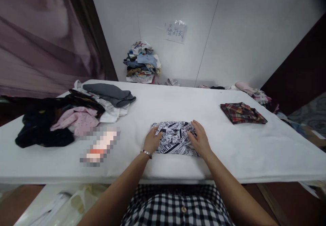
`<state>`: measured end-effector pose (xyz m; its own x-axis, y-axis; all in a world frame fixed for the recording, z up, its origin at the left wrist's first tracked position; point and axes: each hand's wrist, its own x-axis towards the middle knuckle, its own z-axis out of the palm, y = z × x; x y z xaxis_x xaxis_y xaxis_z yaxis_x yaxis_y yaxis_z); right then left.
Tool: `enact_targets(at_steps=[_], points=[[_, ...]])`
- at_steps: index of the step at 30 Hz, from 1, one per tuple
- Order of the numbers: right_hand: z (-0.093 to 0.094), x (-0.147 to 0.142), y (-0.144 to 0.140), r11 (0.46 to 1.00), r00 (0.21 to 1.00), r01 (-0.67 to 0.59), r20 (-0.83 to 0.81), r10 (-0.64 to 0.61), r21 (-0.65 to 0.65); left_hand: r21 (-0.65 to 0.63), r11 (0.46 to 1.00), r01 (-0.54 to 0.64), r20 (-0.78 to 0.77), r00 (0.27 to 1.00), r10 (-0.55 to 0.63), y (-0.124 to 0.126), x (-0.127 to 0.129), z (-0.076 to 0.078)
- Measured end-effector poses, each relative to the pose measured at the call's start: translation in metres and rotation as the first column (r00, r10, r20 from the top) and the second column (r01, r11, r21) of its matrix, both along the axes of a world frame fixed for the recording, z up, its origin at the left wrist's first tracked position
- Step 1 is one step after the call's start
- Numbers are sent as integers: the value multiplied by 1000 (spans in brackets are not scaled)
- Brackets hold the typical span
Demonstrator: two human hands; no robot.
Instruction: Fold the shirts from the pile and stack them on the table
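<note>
Lying folded near the front edge of the white surface (229, 151), a black-and-white printed garment (175, 138) is pressed flat by both hands. Left hand (152, 140) rests fingers-extended on its left edge; right hand (200, 139) is spread open on its right side. Nothing is gripped. A folded plaid garment (242, 113) lies well apart to the right, a loose clothes pile (73, 114) to the left.

A black-and-white printed garment (175, 138), covered in bold lettering, lies folded into a compact rectangle on the white table (229, 144), near its front edge and about midway along it. It sits flat, its long side running left to right.
</note>
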<state>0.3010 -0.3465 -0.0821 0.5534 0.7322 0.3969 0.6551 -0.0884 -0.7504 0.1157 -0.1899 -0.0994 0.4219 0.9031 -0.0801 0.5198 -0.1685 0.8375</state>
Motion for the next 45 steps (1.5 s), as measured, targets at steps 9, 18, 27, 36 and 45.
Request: enact_targets(at_steps=[9,18,27,36,45], points=[[-38,-5,14,836,915,-127,263,307,-533,62,998,1,-114,993,6,-4,-6,-1],[-41,-5,14,813,876,-52,365,315,-580,640,679,359,-247,933,-261,-25,0,23],[-38,-3,5,817,895,-87,315,315,-571,405,706,582,-516,782,-349,-15,9,-10],[-24,-10,-50,997,997,-39,-74,35,-60,526,540,657,-474,753,-456,-30,-13,3],[-10,-75,-64,964,83,-265,-997,11,-11,540,439,718,-530,695,-485,-30,2,5]])
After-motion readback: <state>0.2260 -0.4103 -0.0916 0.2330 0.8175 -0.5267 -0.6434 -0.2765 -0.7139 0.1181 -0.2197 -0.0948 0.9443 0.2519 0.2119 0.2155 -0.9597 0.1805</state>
